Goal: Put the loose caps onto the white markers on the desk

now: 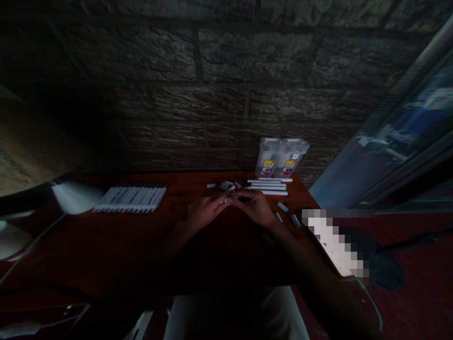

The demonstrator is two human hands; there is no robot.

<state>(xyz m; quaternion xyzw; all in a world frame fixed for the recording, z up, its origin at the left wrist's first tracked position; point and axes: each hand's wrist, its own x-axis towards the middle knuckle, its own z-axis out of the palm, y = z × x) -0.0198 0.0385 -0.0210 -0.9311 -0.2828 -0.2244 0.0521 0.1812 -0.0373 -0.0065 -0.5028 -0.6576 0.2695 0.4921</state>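
Observation:
My left hand and my right hand meet above the dark wooden table, fingertips pinched together. Between them shows a small white marker piece with a hint of teal; the fingers cover most of it, so whether it is a cap or a barrel is unclear. Just beyond the fingertips lies a small pile of short white marker caps. Several white markers lie side by side behind my right hand. To its right, loose caps with coloured ends are scattered on the wood.
A neat row of white markers lies at the left, near a white lamp. Two clear plastic cases stand against the stone wall. A pale device, partly pixelated, is at the table's right edge.

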